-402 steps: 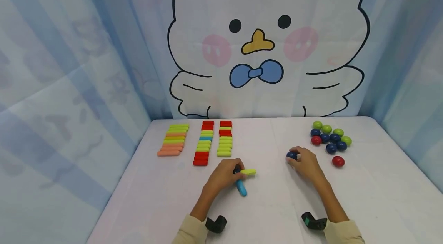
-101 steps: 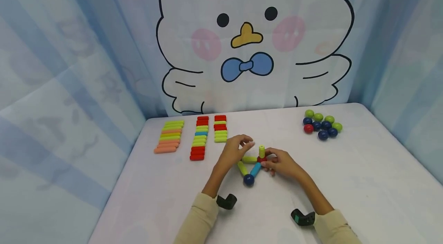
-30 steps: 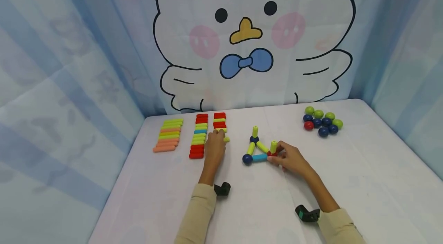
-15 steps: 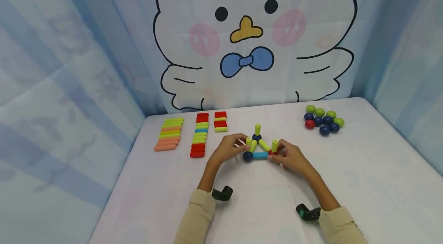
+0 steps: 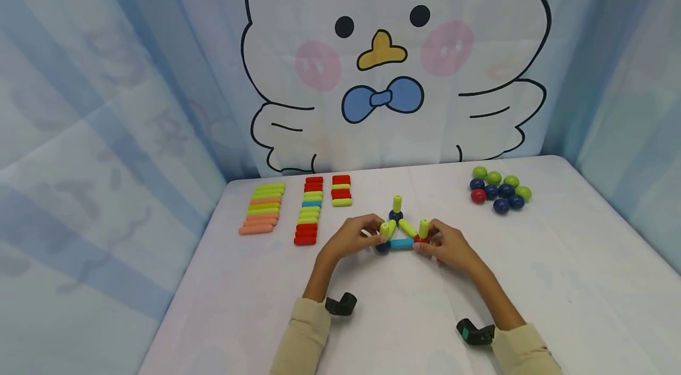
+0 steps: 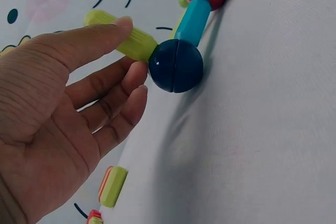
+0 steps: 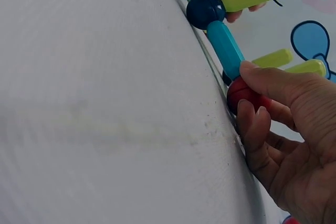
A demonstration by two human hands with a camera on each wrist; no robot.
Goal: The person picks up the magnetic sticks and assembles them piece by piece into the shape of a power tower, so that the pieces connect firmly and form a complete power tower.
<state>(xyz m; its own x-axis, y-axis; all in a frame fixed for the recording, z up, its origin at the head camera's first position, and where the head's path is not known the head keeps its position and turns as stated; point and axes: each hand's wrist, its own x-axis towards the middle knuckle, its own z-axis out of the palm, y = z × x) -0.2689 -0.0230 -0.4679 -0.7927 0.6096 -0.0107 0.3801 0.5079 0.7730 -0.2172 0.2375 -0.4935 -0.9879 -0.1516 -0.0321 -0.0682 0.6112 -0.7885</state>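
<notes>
Now the left hand [image 5: 353, 236], at the rod rows [image 5: 308, 215] a second ago, pinches a third upright green rod [image 6: 137, 44] above the near blue ball [image 6: 176, 65]; the right hand [image 5: 449, 245] pinches the red ball [image 7: 247, 94]. Both arms angle inward. Mid-desk [image 5: 393, 310], the frame [image 5: 401, 244] forms a triangle, its blue side nearest.

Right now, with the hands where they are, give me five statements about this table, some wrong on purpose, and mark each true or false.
1. The left hand pinches a lime rod that meets a dark blue ball. True.
2. The right hand is holding nothing. False: it grips a red ball.
3. A light blue rod links the dark blue ball and the red ball. True.
4. In the head view, the loose balls lie left of the rod columns. False: they lie to the right.
5. Some of the loose balls are green. True.
</notes>
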